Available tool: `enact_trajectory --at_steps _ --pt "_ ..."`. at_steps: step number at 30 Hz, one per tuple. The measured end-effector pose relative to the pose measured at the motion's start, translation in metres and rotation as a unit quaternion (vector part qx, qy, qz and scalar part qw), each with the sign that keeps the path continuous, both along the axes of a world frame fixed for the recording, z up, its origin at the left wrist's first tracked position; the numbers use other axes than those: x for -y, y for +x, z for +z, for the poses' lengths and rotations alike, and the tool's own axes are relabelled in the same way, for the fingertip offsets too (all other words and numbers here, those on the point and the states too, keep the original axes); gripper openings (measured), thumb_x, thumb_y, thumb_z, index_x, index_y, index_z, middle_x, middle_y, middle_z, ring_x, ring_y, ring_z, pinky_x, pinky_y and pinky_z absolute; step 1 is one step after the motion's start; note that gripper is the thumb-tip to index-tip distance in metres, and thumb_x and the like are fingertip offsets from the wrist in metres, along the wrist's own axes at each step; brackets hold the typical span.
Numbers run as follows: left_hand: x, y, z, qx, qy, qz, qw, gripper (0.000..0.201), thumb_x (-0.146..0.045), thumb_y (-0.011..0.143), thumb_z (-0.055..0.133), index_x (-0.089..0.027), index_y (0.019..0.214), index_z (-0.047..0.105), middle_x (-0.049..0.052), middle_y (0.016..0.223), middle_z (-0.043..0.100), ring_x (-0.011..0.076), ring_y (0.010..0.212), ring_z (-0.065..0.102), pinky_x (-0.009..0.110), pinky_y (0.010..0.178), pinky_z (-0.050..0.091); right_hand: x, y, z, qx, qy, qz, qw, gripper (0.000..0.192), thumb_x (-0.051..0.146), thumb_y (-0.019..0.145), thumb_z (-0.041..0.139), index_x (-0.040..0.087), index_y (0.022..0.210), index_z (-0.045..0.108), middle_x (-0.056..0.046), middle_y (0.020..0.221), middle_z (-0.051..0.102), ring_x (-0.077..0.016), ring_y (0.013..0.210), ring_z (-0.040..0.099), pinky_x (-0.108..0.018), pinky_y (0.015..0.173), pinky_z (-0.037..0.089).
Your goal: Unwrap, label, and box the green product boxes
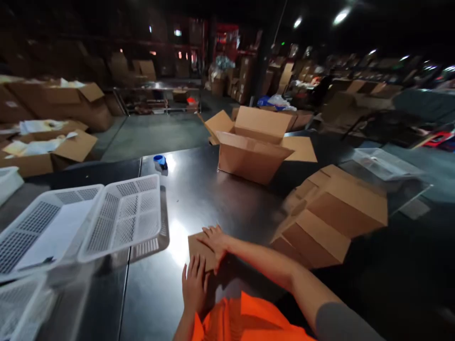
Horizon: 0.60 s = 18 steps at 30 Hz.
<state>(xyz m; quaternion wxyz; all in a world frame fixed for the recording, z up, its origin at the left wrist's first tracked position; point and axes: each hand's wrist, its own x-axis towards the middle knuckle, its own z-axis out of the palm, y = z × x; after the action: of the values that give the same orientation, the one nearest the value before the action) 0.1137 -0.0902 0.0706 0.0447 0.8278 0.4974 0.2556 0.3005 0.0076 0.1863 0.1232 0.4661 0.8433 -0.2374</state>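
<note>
A small flat piece of cardboard lies on the dark metal table close to me. My right hand rests flat on top of it, fingers spread. My left hand lies against its near edge, fingers together and pointing forward. Neither hand grips it. An orange garment covers my chest at the bottom of the view.
An open cardboard box stands at the table's far middle. Flattened boxes are stacked at the right. White perforated plastic baskets sit at the left. A blue tape roll lies further back. Boxes fill the dim warehouse behind.
</note>
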Motion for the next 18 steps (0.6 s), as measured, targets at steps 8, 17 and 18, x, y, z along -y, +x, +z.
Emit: enact_trajectory --at_steps 8,17,18 --pt "-0.014 -0.015 -0.022 0.030 0.067 -0.113 0.991 0.052 -0.024 0.086 0.053 -0.029 0.137 0.061 0.011 0.139 0.061 0.0337 0.129 0.057 0.056 0.098 0.051 0.066 0.008 -0.023 -0.060 0.047 -0.137 0.988 0.137 0.062 0.054 0.084 0.022 0.160 0.006 -0.024 0.164 0.001 -0.0536 0.146 0.011 -0.073 0.112 0.010" --pt "-0.016 0.014 -0.050 0.045 0.036 -0.264 0.963 0.058 -0.021 0.073 0.063 -0.043 0.127 0.066 0.003 0.128 0.068 0.0331 0.119 0.064 0.052 0.092 0.059 0.143 0.040 -0.033 -0.023 -0.043 -0.373 0.927 0.146 0.051 0.038 0.086 0.025 0.159 0.009 -0.025 0.164 -0.003 -0.0547 0.146 -0.001 -0.075 0.111 -0.003" --pt "-0.016 0.017 -0.056 0.048 0.036 -0.264 0.963 0.057 -0.020 0.073 0.064 -0.043 0.126 0.067 0.004 0.125 0.069 0.0339 0.116 0.065 0.052 0.089 0.060 0.152 0.050 -0.032 -0.017 -0.035 -0.398 0.917 0.145 0.049 0.038 0.086 0.025 0.159 0.009 -0.024 0.164 -0.003 -0.0542 0.147 -0.002 -0.074 0.111 -0.004"
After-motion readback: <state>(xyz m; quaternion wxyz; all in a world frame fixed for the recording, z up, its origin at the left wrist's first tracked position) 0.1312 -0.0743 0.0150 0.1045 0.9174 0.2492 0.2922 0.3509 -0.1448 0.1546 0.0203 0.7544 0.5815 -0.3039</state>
